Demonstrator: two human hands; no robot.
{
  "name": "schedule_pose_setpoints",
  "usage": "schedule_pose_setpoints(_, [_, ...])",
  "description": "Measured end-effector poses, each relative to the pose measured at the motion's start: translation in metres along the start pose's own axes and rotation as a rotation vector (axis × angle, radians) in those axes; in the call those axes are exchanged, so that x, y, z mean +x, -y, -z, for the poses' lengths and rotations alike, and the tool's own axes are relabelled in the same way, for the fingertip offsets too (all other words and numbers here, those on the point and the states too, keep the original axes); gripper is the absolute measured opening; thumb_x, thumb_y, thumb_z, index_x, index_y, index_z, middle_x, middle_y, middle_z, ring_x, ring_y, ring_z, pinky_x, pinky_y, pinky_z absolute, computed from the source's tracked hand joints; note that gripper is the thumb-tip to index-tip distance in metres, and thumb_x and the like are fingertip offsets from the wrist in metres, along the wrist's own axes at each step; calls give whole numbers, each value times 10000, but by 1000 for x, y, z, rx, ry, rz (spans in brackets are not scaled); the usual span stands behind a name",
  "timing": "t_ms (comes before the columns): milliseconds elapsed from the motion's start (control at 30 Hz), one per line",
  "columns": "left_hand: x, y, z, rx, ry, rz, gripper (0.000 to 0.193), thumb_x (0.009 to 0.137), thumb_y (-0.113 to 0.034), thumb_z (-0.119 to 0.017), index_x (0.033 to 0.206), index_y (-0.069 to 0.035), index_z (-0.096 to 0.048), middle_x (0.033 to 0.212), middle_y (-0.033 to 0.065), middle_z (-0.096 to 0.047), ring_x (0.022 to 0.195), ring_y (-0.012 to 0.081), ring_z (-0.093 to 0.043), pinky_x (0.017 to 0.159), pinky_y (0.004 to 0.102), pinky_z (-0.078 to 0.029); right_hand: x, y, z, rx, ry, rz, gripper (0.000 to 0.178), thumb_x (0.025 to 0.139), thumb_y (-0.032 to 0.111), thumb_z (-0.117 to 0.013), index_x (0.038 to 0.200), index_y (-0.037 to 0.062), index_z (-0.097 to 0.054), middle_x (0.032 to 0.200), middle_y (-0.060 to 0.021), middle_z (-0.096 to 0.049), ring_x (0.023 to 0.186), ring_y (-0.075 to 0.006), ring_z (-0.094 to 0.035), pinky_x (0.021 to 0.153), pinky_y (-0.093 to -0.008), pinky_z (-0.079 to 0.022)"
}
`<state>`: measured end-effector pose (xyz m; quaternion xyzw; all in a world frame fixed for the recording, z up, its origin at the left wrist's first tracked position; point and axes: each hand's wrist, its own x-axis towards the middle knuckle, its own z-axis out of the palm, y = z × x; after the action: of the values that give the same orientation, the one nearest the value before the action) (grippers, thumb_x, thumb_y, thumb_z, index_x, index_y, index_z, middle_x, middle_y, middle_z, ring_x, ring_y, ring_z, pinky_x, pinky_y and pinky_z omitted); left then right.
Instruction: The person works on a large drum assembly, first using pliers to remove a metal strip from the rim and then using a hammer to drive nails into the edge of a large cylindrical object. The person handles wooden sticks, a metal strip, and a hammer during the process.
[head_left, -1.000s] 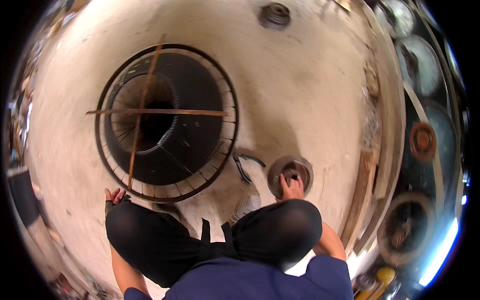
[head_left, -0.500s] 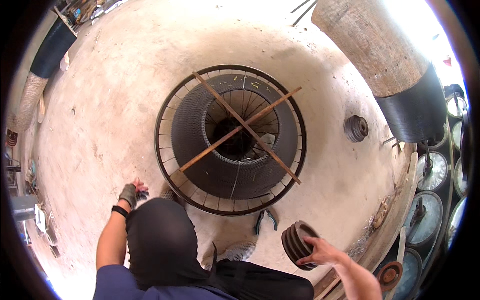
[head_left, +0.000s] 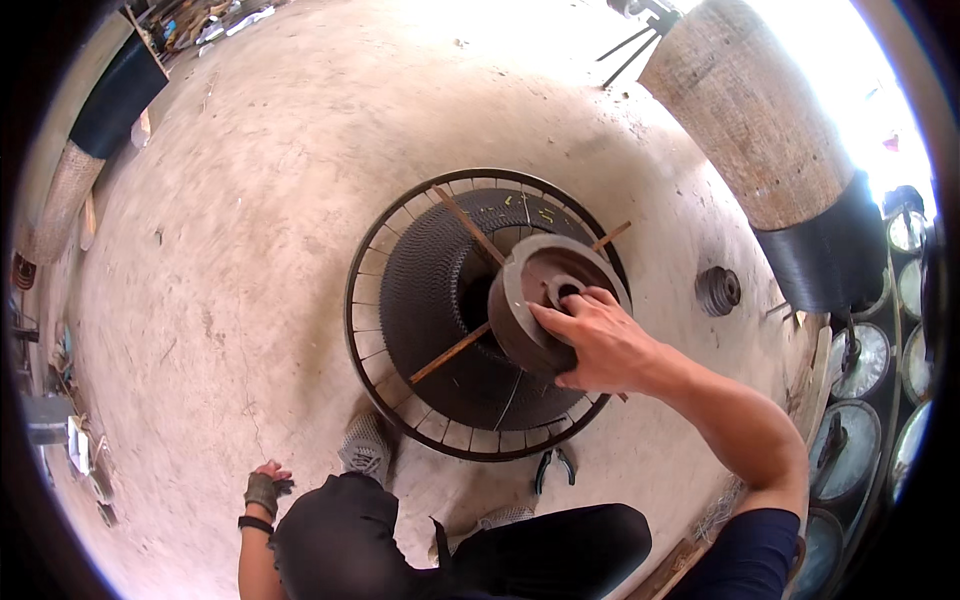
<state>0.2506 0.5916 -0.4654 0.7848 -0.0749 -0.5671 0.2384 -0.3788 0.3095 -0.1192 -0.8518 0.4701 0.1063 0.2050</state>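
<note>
My right hand (head_left: 612, 345) grips a heavy grooved metal pulley (head_left: 518, 318) by its rim and hub, thumb and fingers spread over its upper face. The pulley is over the right part of a round, black coil with a notched surface (head_left: 415, 290). Around the coil runs a spoked metal ring (head_left: 350, 320). Two crossed wooden sticks (head_left: 450, 352) lie over the coil; their crossing is hidden by the pulley. Whether the pulley touches the sticks I cannot tell. My left hand (head_left: 267, 486), in a fingerless glove, hangs beside my left knee, fingers loosely extended, holding nothing visible.
Pliers with dark handles (head_left: 543, 470) lie on the floor near my right shoe. Another grooved pulley (head_left: 718, 291) rests right of the ring. A large wrapped cylinder (head_left: 750, 130) stands at the upper right, and several round metal-faced discs (head_left: 845, 445) line the right edge.
My right hand has brought the pulley from low on the right, beside my leg, up and leftward over the coil. My left hand has dropped lower in the picture.
</note>
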Motion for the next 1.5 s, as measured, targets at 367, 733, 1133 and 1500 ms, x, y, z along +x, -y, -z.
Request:
schedule_pose_setpoints(367, [3, 65, 84, -391, -116, 206, 667, 942, -515, -619, 1292, 39, -497, 1135, 231, -670, 993, 356, -646, 897, 483, -542, 38, -29, -73, -236, -251, 128, 981, 683, 261, -846, 1523, 162, -350, 1244, -217, -541, 1232, -352, -513, 1192, -508, -222])
schedule_pose_setpoints(733, [-98, -317, -127, 694, 314, -688, 394, 983, -350, -604, 1197, -20, -613, 932, 101, -734, 800, 166, -681, 709, 302, -530, -201, 27, -338, 311, -648, -720, 404, 747, 208, -824, 1008, 21, -580, 1177, -201, -570, 1022, -397, -575, 864, -424, -497])
schedule_pose_setpoints(1133, [-318, -331, -370, 1804, 805, -1088, 329, 946, -276, -648, 1166, -32, -628, 1002, 149, -697, 933, 274, -678, 837, 361, -525, -190, 59, -424, 301, -458, -963, 663, 663, 452, -832, 1124, 20, -629, 1383, -232, -468, 1264, -409, -445, 1047, -491, -385])
schedule_pose_setpoints(1500, [-327, -317, -414, 1994, 805, -1402, 303, 924, -322, -641, 1056, -49, -650, 953, 170, -681, 938, 361, -657, 815, 442, -516, -195, 48, -421, 461, -262, -1009, 418, 676, 270, -775, 1007, 54, -638, 1053, -213, -571, 1018, -376, -572, 830, -446, -523])
